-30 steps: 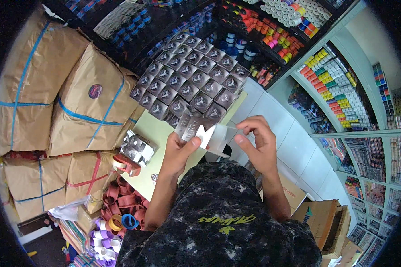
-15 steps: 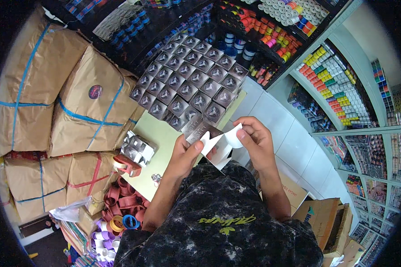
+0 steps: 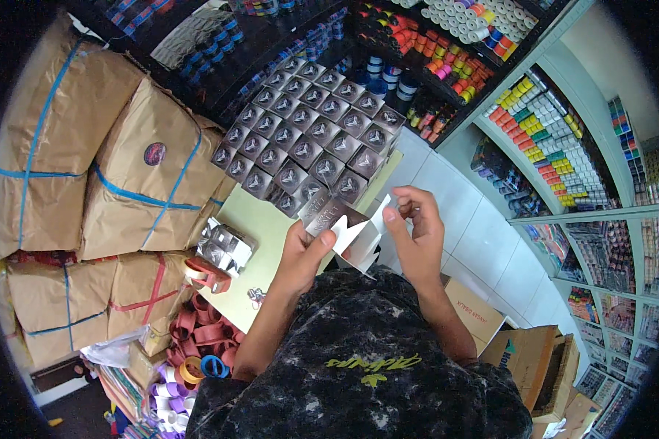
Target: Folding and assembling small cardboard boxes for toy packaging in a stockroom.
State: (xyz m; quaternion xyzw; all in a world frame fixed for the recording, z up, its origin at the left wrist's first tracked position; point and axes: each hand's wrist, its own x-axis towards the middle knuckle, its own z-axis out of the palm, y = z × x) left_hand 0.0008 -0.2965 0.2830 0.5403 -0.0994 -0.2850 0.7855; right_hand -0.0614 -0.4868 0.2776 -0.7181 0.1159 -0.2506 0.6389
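A small folding carton (image 3: 326, 214), dark grey with print outside and white inside, is held in front of my body with its end flaps sticking up. My left hand (image 3: 301, 254) pinches it, thumb on a white flap and fingers behind the printed side. At the other side, my right hand (image 3: 419, 238) has its thumb at the edge of a raised white flap (image 3: 376, 219), with the index finger bent and apart from the thumb. Beyond my hands, rows of matching finished boxes (image 3: 300, 135) stand on a pale yellow-green table (image 3: 249, 217).
A red tape dispenser (image 3: 209, 272) and a wrapped silvery bundle (image 3: 225, 246) lie at the table's left. Large brown paper parcels (image 3: 150, 150) are stacked left, above red tape cores (image 3: 201, 329). Open cardboard boxes (image 3: 523, 358) sit right; shelves of spools (image 3: 542, 146) line the far right.
My right hand has loosened from the carton's flap, its index finger lifting away from the thumb. The flap now stands more upright. My left hand keeps its hold.
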